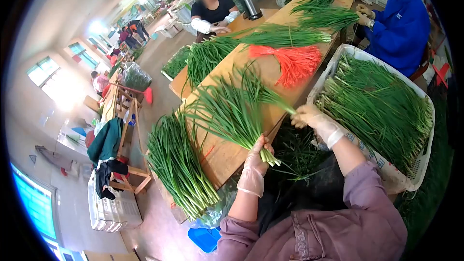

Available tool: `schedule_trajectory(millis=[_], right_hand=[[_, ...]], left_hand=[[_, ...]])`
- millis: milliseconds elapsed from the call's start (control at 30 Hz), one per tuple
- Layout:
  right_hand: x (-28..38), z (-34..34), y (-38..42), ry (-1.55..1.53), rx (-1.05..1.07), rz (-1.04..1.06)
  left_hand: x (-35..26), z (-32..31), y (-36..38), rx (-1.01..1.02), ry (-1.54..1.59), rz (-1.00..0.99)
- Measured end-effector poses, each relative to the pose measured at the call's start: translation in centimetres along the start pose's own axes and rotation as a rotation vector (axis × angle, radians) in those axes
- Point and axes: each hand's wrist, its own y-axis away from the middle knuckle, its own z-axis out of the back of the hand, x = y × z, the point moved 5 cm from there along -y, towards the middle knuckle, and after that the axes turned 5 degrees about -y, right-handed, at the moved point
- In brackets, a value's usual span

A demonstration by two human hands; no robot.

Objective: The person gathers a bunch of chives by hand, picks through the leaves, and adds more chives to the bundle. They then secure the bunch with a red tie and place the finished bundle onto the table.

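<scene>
My left hand (pixel 257 157), in a thin clear glove, is closed around the white stem ends of a bunch of garlic chives (pixel 232 111) whose leaves fan out over the wooden table (pixel 212 157). To its right, my gloved right hand (pixel 309 116) pinches the stem ends of a smaller clump of chives (pixel 276 98), slightly blurred. Beyond my hands lies a bundle of red ties (pixel 295 63). A thick pile of chives (pixel 179 164) rests on the table's left end, stems toward me.
A white crate (pixel 424 164) heaped with chives stands right of my right hand. Across the table sits a person in black (pixel 217 12); another in blue (pixel 401 29) handles chives at the far right. A steel flask (pixel 247 0) stands behind. Loose leaves (pixel 297 152) lie below my hands.
</scene>
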Motion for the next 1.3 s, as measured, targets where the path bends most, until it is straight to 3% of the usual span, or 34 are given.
schedule_trajectory(millis=[33, 133, 200, 367, 467, 667, 700, 733, 800, 833, 867, 1000, 1033, 1067, 1133, 1200, 1233, 1300], right_hand=[[-1.3, -1.2, 0.7, -0.092, 0.138, -0.035], [-4.1, -3.7, 2.8, -0.113, 0.267, -0.084], [-5.7, -4.4, 3.0, -0.092, 0.246, -0.09], [-5.8, -5.4, 3.1, 0.121, 0.327, -0.119], [-5.8, -5.9, 3.5, 0.1, 0.441, -0.094], [-6.9, -6.1, 2.1, -0.054, 0.207, 0.071], [-5.5, -5.8, 2.2, 0.387, 0.1, 0.401], [-5.7, -5.7, 2.5, 0.387, 0.1, 0.401], [-5.2, -5.3, 4.5, 0.498, -0.128, 0.453], [-5.5, -4.9, 5.4, 0.564, -0.1, 0.357], [-8.5, -3.4, 5.0, 0.781, -0.145, 0.465], [-13.6, 0.7, 6.5, 1.316, -0.034, -0.124], [-13.2, 1.2, 6.3, 1.346, -0.098, -0.152], [-12.2, 1.1, 5.7, 1.196, -0.176, 0.042], [-10.5, 0.2, 4.0, 0.529, -0.036, 0.072], [-5.6, -3.8, 5.4, 0.073, 0.154, -0.064], [-5.0, -5.0, 5.3, -0.084, 0.225, -0.075], [-6.6, -5.5, 3.6, -0.072, 0.286, -0.066]], left_hand=[[0.1, 1.5, -0.5, -0.019, -0.059, -0.017], [0.6, 1.6, -0.3, -0.102, -0.168, -0.033], [0.8, 1.2, 0.0, -0.222, -0.249, -0.046], [0.7, 1.3, -0.3, -0.305, -0.428, -0.097], [0.8, 1.3, -0.2, -0.329, -0.483, -0.086], [1.3, 0.5, 0.4, -0.315, -0.371, -0.134], [0.9, 0.5, 0.2, -0.346, -0.356, -0.176], [0.5, 0.7, 0.2, -0.379, -0.34, -0.218], [-0.7, 1.4, -0.4, -0.381, -0.303, -0.241], [-1.3, 1.4, -0.4, -0.385, -0.268, -0.228], [-1.9, 1.2, -0.1, -0.391, -0.234, -0.214], [-2.6, 1.7, -0.2, -0.378, -0.167, -0.192], [-2.3, 1.7, -0.3, -0.337, -0.141, -0.19], [-1.7, 1.7, -0.5, -0.296, -0.116, -0.185], [-0.3, 1.7, -0.9, -0.138, -0.093, -0.154], [1.0, 1.1, -0.8, -0.077, -0.12, -0.151], [1.2, 0.1, -0.4, -0.014, -0.15, -0.166], [1.7, 0.3, -0.4, -0.038, -0.14, -0.151]])
